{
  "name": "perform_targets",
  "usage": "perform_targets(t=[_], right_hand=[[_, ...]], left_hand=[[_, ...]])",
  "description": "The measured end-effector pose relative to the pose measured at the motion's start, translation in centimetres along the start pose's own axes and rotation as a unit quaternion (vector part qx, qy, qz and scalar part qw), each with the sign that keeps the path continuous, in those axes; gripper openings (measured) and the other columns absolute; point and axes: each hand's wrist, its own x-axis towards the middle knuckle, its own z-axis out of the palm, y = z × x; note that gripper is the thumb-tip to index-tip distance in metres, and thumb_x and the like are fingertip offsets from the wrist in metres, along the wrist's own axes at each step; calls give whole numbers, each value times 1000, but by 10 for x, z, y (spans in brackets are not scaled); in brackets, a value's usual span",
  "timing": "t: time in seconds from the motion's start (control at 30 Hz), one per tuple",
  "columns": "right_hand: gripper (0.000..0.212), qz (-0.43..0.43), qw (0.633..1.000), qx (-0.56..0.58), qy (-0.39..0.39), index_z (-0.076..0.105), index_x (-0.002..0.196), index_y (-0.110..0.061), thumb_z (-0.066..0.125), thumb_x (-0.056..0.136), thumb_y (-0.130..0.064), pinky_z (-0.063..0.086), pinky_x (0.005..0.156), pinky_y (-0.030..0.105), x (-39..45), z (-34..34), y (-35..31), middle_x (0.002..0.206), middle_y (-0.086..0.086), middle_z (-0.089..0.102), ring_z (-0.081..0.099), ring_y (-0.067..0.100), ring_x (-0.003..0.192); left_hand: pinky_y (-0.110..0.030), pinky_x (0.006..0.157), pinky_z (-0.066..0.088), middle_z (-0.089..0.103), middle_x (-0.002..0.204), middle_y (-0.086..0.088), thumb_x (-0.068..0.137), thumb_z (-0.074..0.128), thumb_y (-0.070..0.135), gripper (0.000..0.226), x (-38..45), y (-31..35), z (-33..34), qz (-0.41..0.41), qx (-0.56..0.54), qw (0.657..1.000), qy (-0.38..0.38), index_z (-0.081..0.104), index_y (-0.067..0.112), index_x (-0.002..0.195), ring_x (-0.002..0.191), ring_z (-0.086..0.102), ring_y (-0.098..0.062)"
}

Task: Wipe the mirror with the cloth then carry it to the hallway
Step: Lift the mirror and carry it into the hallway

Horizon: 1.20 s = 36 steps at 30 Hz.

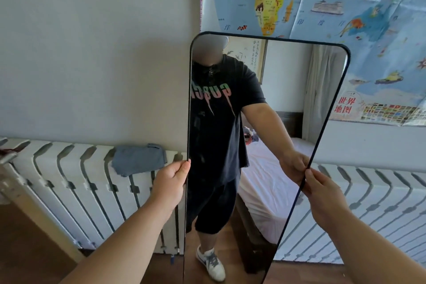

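Observation:
A tall mirror [288, 99] with a thin dark frame and rounded top corners stands upright in front of me, tilted slightly. My left hand [171, 180] pinches its left edge about halfway up. My right hand [322, 193] grips its right edge at similar height. The glass reflects a person in a dark T-shirt, a bed and a curtain. A grey-blue cloth [138, 159] lies crumpled on top of the radiator, left of the mirror, in neither hand.
A long white radiator [69, 189] runs along the wall behind the mirror on both sides. A world map poster [345, 7] hangs on the wall above right. Brown wooden floor [25, 249] shows at lower left beside a pale wooden post.

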Motion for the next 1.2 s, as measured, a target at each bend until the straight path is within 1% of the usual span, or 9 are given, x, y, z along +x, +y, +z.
perform_targets(t=[0.07, 0.2, 0.4, 0.5, 0.63, 0.87, 0.97, 1.1, 1.2], right_hand=[[26, -7, 1000, -5, -26, 76, 133, -22, 64, 110, -26, 53, 114, 51, 2, 7, 0, 130, 5, 77, 73, 26, 122], [18, -27, 996, -16, -87, 78, 122, -23, 65, 110, -25, 53, 113, 57, -6, 42, -13, 130, 8, 77, 74, 31, 121], [26, -65, 976, -20, -207, 74, 132, -12, 60, 113, -21, 51, 115, 56, -36, 111, -31, 134, 17, 74, 72, 33, 122], [20, -75, 963, -24, -257, 79, 119, -16, 61, 112, -21, 52, 113, 56, -70, 152, -36, 128, 15, 77, 73, 35, 120], [19, -66, 947, -15, -314, 81, 108, -16, 62, 111, -18, 61, 101, 44, -128, 214, -35, 114, 9, 82, 76, 31, 111], [22, -58, 906, -7, -419, 83, 114, -20, 60, 112, -23, 65, 91, 43, -259, 316, -23, 111, 8, 85, 81, 23, 103], [28, -33, 884, 18, -466, 72, 130, 0, 56, 113, -16, 60, 103, 49, -321, 361, -9, 128, 20, 78, 75, 35, 119], [25, 14, 858, 24, -514, 71, 129, 0, 55, 113, -11, 66, 83, 25, -423, 411, 5, 116, 11, 82, 82, 18, 101], [28, 22, 841, 30, -540, 66, 136, 0, 53, 113, -8, 64, 97, 32, -497, 444, 13, 117, 8, 83, 80, 18, 106]], left_hand=[[-55, 121, 51, 77, 133, -20, 117, 57, 41, 43, -13, -4, -12, -4, -1, 1000, 26, 78, 10, 139, 133, 68, -36], [-51, 121, 55, 82, 124, -2, 117, 58, 41, 40, -49, -4, -46, -10, -10, 995, 97, 79, 15, 139, 127, 72, -17], [-50, 92, 63, 79, 89, 18, 116, 60, 43, 29, -115, -3, -112, -24, 3, 979, 201, 86, 29, 114, 80, 75, 4], [-15, 76, 52, 71, 64, 32, 114, 64, 39, 23, -151, -8, -152, -31, 1, 967, 253, 86, 33, 116, 71, 69, 13], [-5, 68, 49, 80, 79, 25, 115, 63, 36, 33, -206, -17, -210, -34, 9, 948, 317, 83, 17, 133, 70, 67, 12], [-36, 113, 61, 86, 118, 5, 116, 60, 41, 34, -321, -37, -322, -71, -40, 917, 391, 82, 24, 136, 116, 78, -10], [-29, 108, 63, 85, 117, 21, 116, 59, 42, 32, -374, -50, -370, -85, -29, 901, 425, 82, 30, 134, 114, 78, 0], [-5, 88, 58, 82, 99, 33, 117, 57, 42, 23, -446, -70, -435, -107, 18, 875, 471, 79, 41, 110, 99, 71, 19], [3, 75, 50, 77, 95, 27, 117, 55, 42, 20, -494, -81, -477, -113, 48, 853, 507, 75, 43, 115, 98, 74, 4]])
